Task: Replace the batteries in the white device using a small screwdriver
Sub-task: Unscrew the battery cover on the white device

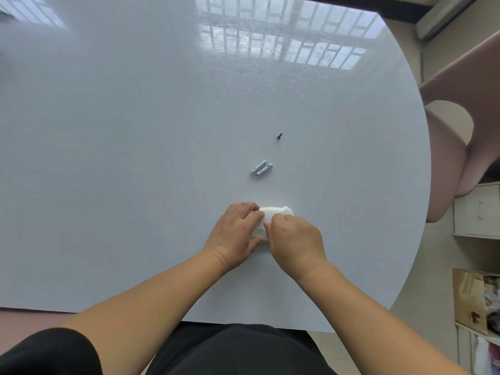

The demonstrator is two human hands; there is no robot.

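The white device (pixel 273 213) lies on the white table (pixel 135 158) near the front middle, mostly covered by both hands. My left hand (pixel 238 234) grips its left side, fingers curled over the top. My right hand (pixel 295 242) presses on its right part, fingertips on the back face beside a printed label (pixel 262 233). Two white batteries (pixel 261 168) with green marks lie side by side on the table beyond the device. A small dark screw (pixel 279 136) rests farther back. I see no screwdriver.
A pinkish chair (pixel 460 136) stands at the table's right edge. Shelving with a drawer unit (pixel 479 209) and a cardboard box (pixel 473 301) sits on the far right. Window reflections glare on the far part of the table.
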